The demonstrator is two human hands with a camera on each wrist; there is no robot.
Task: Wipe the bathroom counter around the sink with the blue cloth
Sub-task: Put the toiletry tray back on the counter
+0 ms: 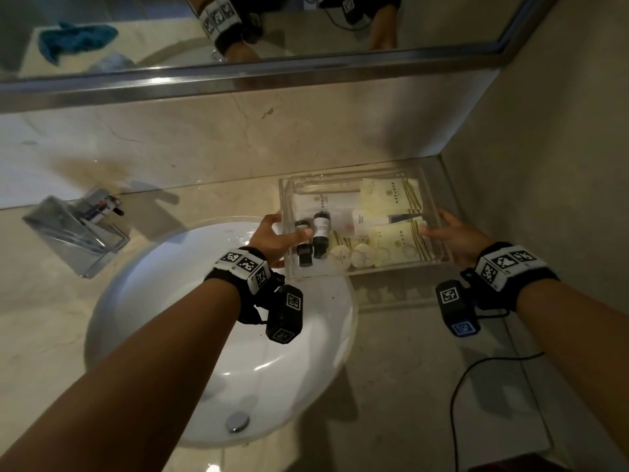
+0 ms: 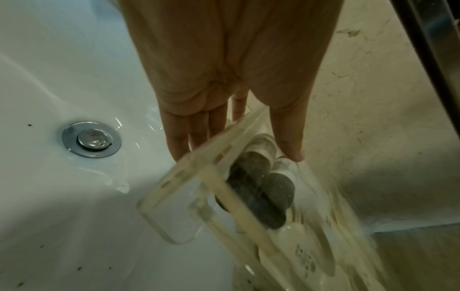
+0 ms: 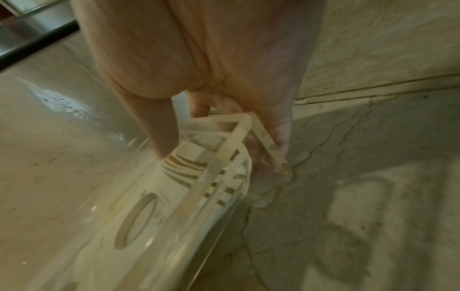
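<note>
Both your hands grip a clear acrylic tray (image 1: 286, 212): left hand (image 1: 272, 238) on its left wall, right hand (image 1: 454, 238) on its right, above the marble counter (image 1: 408, 369) right of the sink (image 1: 170, 301). Your blue cloth (image 1: 76, 37), crumpled and fuzzy, shows only in the mirror (image 1: 306, 25), far left. Toiletry labels are too small to read.

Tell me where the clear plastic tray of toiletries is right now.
In the head view the clear plastic tray of toiletries is right of the white sink, near the counter's back corner, held between the left hand and right hand.
</note>
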